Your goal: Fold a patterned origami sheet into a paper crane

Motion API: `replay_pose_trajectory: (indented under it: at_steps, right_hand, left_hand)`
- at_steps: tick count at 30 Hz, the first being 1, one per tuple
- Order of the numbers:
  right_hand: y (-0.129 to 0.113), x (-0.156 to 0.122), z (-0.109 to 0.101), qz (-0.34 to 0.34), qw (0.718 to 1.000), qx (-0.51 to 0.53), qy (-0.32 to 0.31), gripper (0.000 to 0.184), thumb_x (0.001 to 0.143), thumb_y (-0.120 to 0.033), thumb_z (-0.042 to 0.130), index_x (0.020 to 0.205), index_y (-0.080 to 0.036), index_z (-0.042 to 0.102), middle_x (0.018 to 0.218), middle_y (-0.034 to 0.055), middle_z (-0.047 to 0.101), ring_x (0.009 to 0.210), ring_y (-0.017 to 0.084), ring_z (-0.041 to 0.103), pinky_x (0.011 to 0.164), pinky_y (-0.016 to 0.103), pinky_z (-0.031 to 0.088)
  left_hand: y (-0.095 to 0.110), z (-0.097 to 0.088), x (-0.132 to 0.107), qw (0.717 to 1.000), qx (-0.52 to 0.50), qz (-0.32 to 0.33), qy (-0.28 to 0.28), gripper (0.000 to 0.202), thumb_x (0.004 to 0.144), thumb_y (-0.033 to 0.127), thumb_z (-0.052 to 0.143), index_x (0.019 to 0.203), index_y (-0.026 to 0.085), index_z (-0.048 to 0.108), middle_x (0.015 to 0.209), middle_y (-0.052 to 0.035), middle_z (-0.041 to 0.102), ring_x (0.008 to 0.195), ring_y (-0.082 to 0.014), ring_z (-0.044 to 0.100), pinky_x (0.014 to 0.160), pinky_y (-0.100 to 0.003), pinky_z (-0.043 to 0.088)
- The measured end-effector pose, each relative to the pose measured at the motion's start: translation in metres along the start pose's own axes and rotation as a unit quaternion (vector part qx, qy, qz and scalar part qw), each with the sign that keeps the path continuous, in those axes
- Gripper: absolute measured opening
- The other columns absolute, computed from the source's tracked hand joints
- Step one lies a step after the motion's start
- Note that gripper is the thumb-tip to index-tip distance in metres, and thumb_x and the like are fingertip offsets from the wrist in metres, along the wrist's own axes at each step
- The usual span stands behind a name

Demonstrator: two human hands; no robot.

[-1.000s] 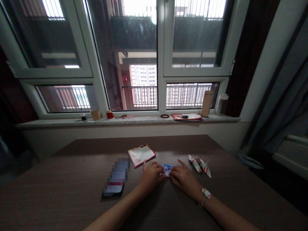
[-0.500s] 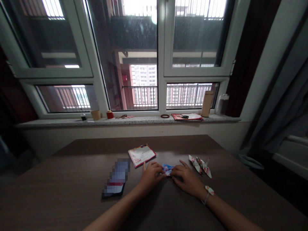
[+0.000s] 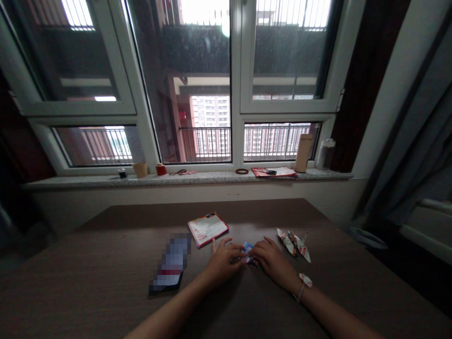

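Between my hands, low over the brown table, is a small piece of blue printed paper (image 3: 247, 247), partly hidden by my fingers. My left hand (image 3: 223, 260) pinches its left side, thumb below and fingers bent above. From the right, my right hand (image 3: 271, 258) grips the other side with curled fingers, and its wrist wears a band with a pale folded piece on it. Folded white-and-red paper pieces (image 3: 294, 245) lie just beyond the right hand. A stack of printed paper sheets (image 3: 208, 229) rests ahead of the left hand.
A blurred-out phone (image 3: 173, 261) lies on the table (image 3: 88, 263) left of my left arm. Along the windowsill (image 3: 212, 177) stand a paper cup (image 3: 140, 170), a red spool (image 3: 161, 169), a tan bottle (image 3: 303, 153) and more sheets with scissors (image 3: 271, 172) on top.
The blue paper has turned and shows a smaller, more upright patch between my fingers. My hands have shifted only slightly, with the right fingers now further over the paper.
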State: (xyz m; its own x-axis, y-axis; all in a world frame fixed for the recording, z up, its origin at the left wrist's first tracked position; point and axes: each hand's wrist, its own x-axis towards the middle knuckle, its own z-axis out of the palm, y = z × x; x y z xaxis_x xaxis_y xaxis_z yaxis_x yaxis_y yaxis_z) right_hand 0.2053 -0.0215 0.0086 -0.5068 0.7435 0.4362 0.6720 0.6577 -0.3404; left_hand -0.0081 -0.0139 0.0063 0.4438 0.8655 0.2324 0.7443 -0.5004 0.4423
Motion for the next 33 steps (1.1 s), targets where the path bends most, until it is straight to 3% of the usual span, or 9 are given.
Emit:
replay_pose_trajectory:
  at_steps: [5, 11, 19, 26, 33]
  right_hand:
    - [-0.003, 0.004, 0.005, 0.014, 0.999, -0.036, 0.018, 0.021, 0.092, -0.018, 0.051, 0.104, -0.028, 0.066, 0.095, 0.0014, 0.064, 0.098, 0.018, 0.058, 0.107, 0.044, 0.03]
    - [-0.008, 0.005, 0.006, 0.072, 0.989, -0.098, 0.081, 0.007, 0.088, -0.027, 0.061, 0.091, -0.021, 0.063, 0.094, 0.0053, 0.062, 0.092, 0.023, 0.055, 0.088, 0.039, 0.042]
    - [-0.012, 0.001, 0.004, 0.04, 0.985, -0.152, 0.075, 0.014, 0.092, -0.026, 0.057, 0.085, -0.023, 0.069, 0.086, 0.0027, 0.062, 0.089, 0.021, 0.055, 0.097, 0.045, 0.033]
    - [-0.009, -0.001, 0.002, 0.065, 0.992, -0.085, 0.072, 0.015, 0.091, -0.03, 0.058, 0.1, -0.026, 0.07, 0.094, 0.0016, 0.068, 0.095, 0.02, 0.059, 0.109, 0.052, 0.02]
    - [-0.003, -0.002, 0.002, 0.076, 0.995, -0.01, 0.063, 0.016, 0.088, -0.023, 0.059, 0.101, -0.025, 0.069, 0.103, 0.0016, 0.07, 0.102, 0.02, 0.06, 0.114, 0.054, 0.01]
  left_hand:
    - [0.001, -0.001, 0.001, 1.0, 0.016, 0.001, -0.001, 0.021, 0.087, 0.043, 0.062, 0.105, 0.041, 0.071, 0.128, 0.0012, 0.061, 0.131, -0.0324, 0.037, 0.108, -0.07, 0.006]
    - [-0.002, 0.003, 0.002, 1.0, 0.013, -0.002, 0.01, 0.019, 0.087, 0.038, 0.062, 0.103, 0.039, 0.072, 0.125, 0.0016, 0.063, 0.13, -0.0321, 0.039, 0.108, -0.071, 0.006]
    - [0.004, 0.001, -0.001, 0.999, 0.031, 0.027, 0.036, 0.018, 0.087, 0.032, 0.061, 0.1, 0.039, 0.072, 0.113, 0.0031, 0.069, 0.123, -0.028, 0.046, 0.11, -0.065, 0.006]
    - [0.01, -0.004, -0.003, 0.997, 0.034, 0.04, 0.052, 0.019, 0.085, 0.034, 0.063, 0.101, 0.034, 0.073, 0.103, -0.0008, 0.07, 0.111, -0.0259, 0.05, 0.109, -0.059, 0.016]
    - [0.004, 0.001, -0.003, 0.997, 0.023, 0.046, 0.058, 0.015, 0.085, 0.031, 0.063, 0.096, 0.031, 0.074, 0.104, -0.0014, 0.07, 0.113, -0.0264, 0.051, 0.111, -0.061, 0.009]
